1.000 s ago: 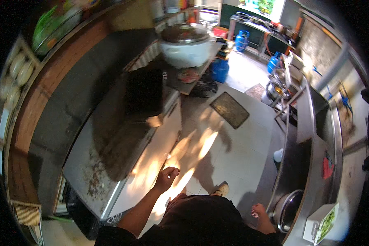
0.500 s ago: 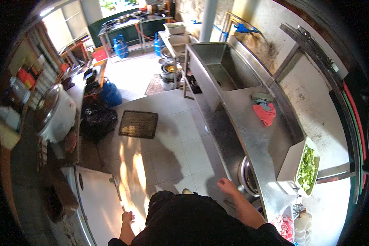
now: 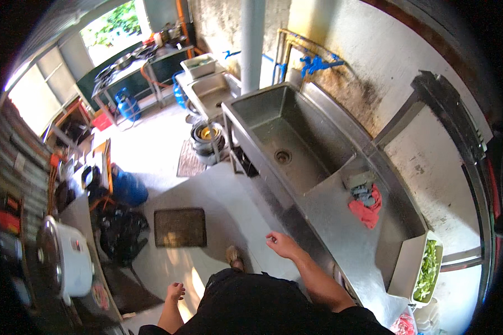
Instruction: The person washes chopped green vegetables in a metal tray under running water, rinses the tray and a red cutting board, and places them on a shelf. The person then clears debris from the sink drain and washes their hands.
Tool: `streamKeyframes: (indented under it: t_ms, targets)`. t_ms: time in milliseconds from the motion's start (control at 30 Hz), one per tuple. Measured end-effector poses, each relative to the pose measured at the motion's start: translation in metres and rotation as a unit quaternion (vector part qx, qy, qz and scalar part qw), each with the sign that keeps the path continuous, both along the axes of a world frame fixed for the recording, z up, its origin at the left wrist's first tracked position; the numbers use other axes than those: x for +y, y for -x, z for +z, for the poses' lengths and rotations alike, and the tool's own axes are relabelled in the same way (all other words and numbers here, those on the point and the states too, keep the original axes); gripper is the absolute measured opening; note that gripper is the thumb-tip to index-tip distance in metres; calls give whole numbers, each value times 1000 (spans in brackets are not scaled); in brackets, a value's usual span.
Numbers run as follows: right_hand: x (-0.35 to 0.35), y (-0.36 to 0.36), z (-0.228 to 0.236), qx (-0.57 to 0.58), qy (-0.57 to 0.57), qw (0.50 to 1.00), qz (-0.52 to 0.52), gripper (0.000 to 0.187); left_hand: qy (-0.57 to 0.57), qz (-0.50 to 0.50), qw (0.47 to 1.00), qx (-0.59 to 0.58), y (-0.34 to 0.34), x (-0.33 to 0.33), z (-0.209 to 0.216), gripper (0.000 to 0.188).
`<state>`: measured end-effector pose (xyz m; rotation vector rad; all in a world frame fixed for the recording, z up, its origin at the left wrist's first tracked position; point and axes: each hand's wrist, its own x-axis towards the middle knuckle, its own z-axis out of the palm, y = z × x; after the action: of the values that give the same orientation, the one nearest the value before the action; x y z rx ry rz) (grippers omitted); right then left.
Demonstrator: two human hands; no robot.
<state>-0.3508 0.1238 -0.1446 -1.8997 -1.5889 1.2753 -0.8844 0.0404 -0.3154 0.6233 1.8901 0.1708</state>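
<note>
My left hand (image 3: 176,291) hangs low beside my body over the tiled floor, its fingers curled in, with nothing seen in it. My right hand (image 3: 283,245) is held out in front of me, fingers bent and closed, and no object shows in it. It is nearest the front edge of a steel sink counter (image 3: 341,223) and does not touch it. On that counter lie a red cloth (image 3: 365,214) and a grey cloth (image 3: 362,195). A deep steel sink basin (image 3: 296,139) with a drain lies beyond them. A pale tub (image 3: 403,279) of chopped greens (image 3: 427,271) stands at the right.
A dark mat (image 3: 180,228) lies on the floor ahead. To the left are a black plastic bag (image 3: 122,234), a blue gas cylinder (image 3: 129,188) and a white rice cooker (image 3: 72,259) on a counter. Stacked pots (image 3: 207,134) stand under the smaller sink (image 3: 215,95).
I have moved forward; the mat, sink and counter are nearer and lower in view. My right hand has swung up and forward. One foot shows ahead of my body.
</note>
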Motion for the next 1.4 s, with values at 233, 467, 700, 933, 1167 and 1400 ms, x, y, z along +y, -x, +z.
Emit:
streamKeyframes:
  t_ms: [233, 467, 700, 933, 1167, 1400]
  targets:
    - [130, -44, 69, 24, -140, 971, -194, 31, -190, -250, 947, 70, -49, 325, 21, 25]
    - [220, -106, 57, 156, -102, 937, -296, 28, -311, -109, 919, -215, -271, 488, 118, 24]
    - [348, -152, 72, 117, -183, 938, -271, 26, -364, -387, 814, -236, -434, 554, 220, 28]
    - [381, -137, 82, 223, -118, 885, -391, 30, -699, -489, 498, -154, -630, 732, 342, 41]
    - [381, -125, 62, 187, -40, 824, -534, 30, -778, -607, 121, -110, -779, 738, 415, 37]
    - [459, -152, 64, 352, -90, 736, -572, 28, -790, -360, 402, -292, -774, 761, 362, 27]
